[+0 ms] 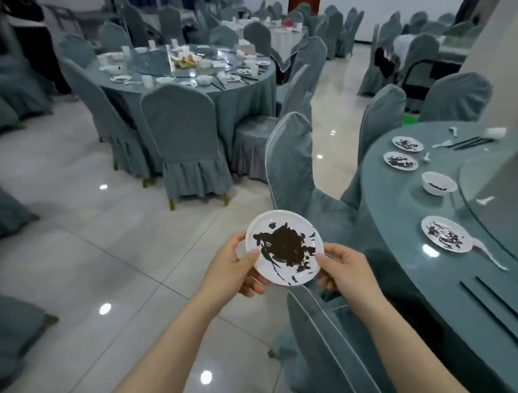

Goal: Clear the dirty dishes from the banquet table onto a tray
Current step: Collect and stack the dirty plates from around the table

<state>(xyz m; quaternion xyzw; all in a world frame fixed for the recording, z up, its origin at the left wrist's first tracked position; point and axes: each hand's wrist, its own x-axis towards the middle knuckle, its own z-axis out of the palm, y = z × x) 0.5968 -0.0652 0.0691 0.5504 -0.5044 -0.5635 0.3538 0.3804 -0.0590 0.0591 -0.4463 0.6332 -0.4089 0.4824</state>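
Plate in my hands: small white plate, big dark brown smear in the middle, little splashes round it. It is up in the air over the floor, next to a chair, not on any table.
L hand: my left hand pinches the plate's left edge, thumb on top of the rim, fingers curled under.
R hand: my right hand pinches the right edge the same way, thumb on top, fingers under. So both hold it, one on each side.
Table by me: round table w/ blue-grey cloth on my right side. A glass turning top sits in its middle.
Dirty stuff on it: near plate w/ dark smears, a white spoon touching its edge. A small white bowl w/ a bit of dark inside. Two more smeared plates side by side, farther back. Black chopsticks past those, and another pair near the front edge.
Chairs: covered chair just behind the plate I hold, another chair under my right arm.
Far table: other round table across the room, w/ cups, bowls & leftovers, too small for me to tell each one.
Floor: shiny pale tiles w/ light spots.
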